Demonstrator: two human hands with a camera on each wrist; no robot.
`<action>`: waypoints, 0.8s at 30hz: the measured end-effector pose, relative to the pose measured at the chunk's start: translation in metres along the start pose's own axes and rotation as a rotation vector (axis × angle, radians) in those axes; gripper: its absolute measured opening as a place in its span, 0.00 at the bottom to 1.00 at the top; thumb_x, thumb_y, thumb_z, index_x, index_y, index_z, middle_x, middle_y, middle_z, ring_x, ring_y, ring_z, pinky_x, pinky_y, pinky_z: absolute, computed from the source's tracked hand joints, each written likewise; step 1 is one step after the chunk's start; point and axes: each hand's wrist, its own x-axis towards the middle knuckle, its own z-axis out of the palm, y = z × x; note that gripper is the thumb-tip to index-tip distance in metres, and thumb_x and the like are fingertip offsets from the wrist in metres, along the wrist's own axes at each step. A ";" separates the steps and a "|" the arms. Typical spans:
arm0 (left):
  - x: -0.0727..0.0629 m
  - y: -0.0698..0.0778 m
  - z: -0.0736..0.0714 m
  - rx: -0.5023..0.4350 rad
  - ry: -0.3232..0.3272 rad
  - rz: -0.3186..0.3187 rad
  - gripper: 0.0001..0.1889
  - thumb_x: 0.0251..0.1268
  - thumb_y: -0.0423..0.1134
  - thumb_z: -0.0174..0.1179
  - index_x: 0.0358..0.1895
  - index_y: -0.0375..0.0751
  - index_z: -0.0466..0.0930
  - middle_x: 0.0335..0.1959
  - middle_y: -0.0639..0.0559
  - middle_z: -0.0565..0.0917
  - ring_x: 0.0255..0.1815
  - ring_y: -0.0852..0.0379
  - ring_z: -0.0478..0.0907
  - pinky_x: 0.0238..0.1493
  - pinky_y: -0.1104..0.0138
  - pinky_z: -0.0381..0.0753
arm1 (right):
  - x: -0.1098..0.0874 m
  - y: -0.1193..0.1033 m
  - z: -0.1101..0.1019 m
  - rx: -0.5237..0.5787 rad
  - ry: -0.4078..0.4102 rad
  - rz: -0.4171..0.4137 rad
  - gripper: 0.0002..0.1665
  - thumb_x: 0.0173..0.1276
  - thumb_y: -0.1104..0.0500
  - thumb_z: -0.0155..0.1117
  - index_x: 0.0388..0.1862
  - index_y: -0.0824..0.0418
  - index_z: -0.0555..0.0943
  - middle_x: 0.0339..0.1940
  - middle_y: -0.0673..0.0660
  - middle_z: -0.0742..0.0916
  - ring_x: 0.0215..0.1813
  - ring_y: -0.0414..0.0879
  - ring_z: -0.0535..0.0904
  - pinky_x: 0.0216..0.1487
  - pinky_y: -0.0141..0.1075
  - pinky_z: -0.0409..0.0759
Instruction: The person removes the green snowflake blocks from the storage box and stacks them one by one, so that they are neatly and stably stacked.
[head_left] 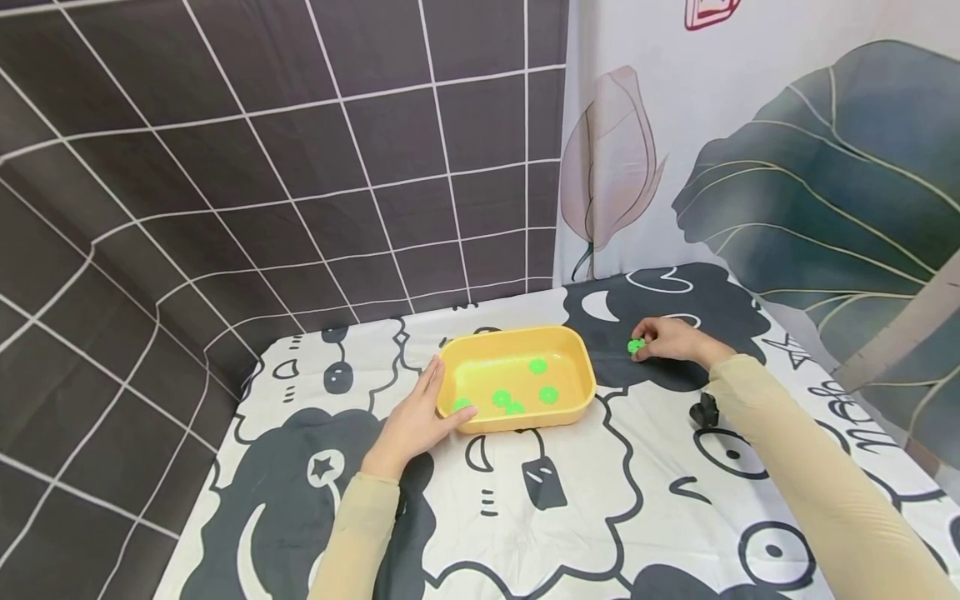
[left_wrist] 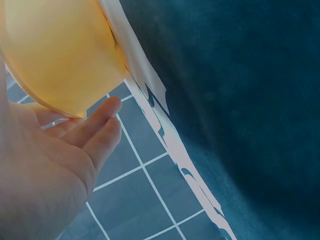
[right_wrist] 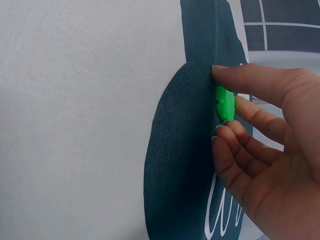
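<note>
A yellow rectangular tray (head_left: 517, 335) lies on the patterned cloth, with several small green scalloped discs (head_left: 549, 395) in it. My left hand (head_left: 412, 425) holds the tray's left end, its thumb over the front rim and its fingers along the outer left side. In the left wrist view, the fingers (left_wrist: 95, 130) lie at the tray's yellow wall (left_wrist: 65, 55). To the right of the tray, my right hand (head_left: 671, 340) pinches another green disc (head_left: 636, 345) close over a dark patch of the cloth. The right wrist view shows this disc (right_wrist: 226, 104) edge-on between thumb and fingers.
The black-and-white cartoon cloth (head_left: 540, 533) covers the tabletop. A dark curtain with white grid lines (head_left: 300, 167) hangs behind and at left; a leaf-printed curtain (head_left: 825, 192) hangs at right. A small black object (head_left: 705, 410) shows beside the right sleeve.
</note>
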 end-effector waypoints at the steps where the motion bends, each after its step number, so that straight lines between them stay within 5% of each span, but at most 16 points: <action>1: 0.000 0.000 0.000 0.000 0.003 0.003 0.58 0.58 0.79 0.52 0.82 0.45 0.45 0.84 0.53 0.45 0.76 0.42 0.62 0.68 0.46 0.69 | 0.000 0.000 0.000 -0.002 0.001 0.000 0.25 0.60 0.56 0.74 0.48 0.71 0.78 0.29 0.53 0.75 0.34 0.46 0.71 0.37 0.38 0.68; 24: -0.001 -0.002 -0.002 -0.003 0.012 0.042 0.57 0.60 0.77 0.53 0.82 0.41 0.46 0.83 0.50 0.47 0.79 0.43 0.55 0.71 0.46 0.65 | 0.000 0.001 -0.001 -0.009 -0.014 0.001 0.27 0.61 0.54 0.74 0.50 0.71 0.78 0.30 0.53 0.75 0.34 0.47 0.72 0.36 0.37 0.69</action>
